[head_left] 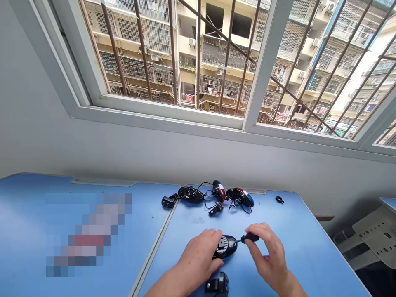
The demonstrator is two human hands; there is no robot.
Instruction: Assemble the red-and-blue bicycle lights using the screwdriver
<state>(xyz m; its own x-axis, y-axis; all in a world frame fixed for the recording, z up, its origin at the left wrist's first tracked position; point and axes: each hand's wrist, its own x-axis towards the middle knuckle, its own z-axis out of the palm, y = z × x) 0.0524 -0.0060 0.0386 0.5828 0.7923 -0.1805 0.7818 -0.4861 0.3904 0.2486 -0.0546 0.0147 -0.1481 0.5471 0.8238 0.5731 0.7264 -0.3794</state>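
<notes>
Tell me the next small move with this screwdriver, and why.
Likely turn the screwdriver gently with the right hand while the left hand steadies the black mouse body: the shaft reaches the body, whose labelled underside seems to face up, and opened mice lie beyond.

Black oval plastic computer mouse (225, 246), lying underside up, with a white printed label (222, 244) on its base. Held under my left grip (196, 256), fingers curled over its upper edge, part of the shell covered. Small screwdriver with a black plastic handle (250, 237), pinched in my right grip (266, 251), lying nearly level and pointing left. Its thin metal shaft (239, 240) reaches the mouse's right edge. Exact tip contact too small to tell.
</notes>
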